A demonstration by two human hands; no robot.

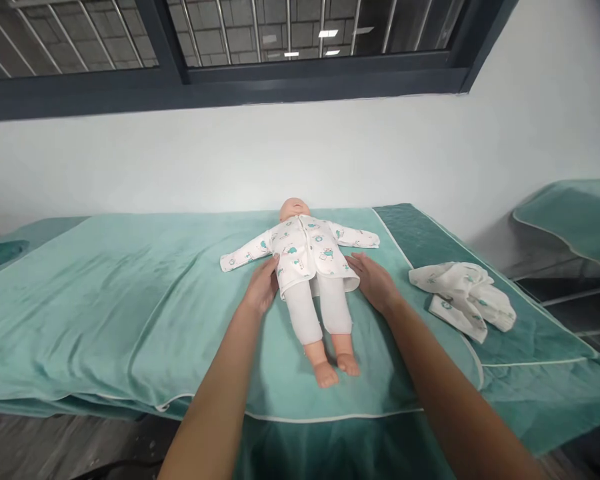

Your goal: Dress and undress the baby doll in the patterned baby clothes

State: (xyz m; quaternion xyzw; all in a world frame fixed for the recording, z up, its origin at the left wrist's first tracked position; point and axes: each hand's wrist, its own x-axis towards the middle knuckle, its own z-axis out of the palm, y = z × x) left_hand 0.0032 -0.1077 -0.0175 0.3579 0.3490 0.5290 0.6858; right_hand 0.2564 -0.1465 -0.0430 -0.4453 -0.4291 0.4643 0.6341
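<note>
A baby doll (325, 308) lies on its back, head toward the wall and bare feet toward me. It wears a white button-front jacket (307, 248) with small green prints, plus plain white trousers. The jacket's sleeves spread out to both sides. My left hand (263, 283) rests against the jacket's left edge near the hem, its fingers extended but partly hidden. On the other side, my right hand (373, 280) reaches to the hem with fingers stretched out. Both hands look open, cupping the doll's sides; no cloth is visibly pinched.
Under the doll is a green sheet (130, 300) covering a bed. A crumpled white printed garment (463, 297) lies to the right on a darker green cover (525, 343). Behind stands a white wall (205, 160) below a barred window (280, 40). Another green-covered surface (580, 213) is at far right.
</note>
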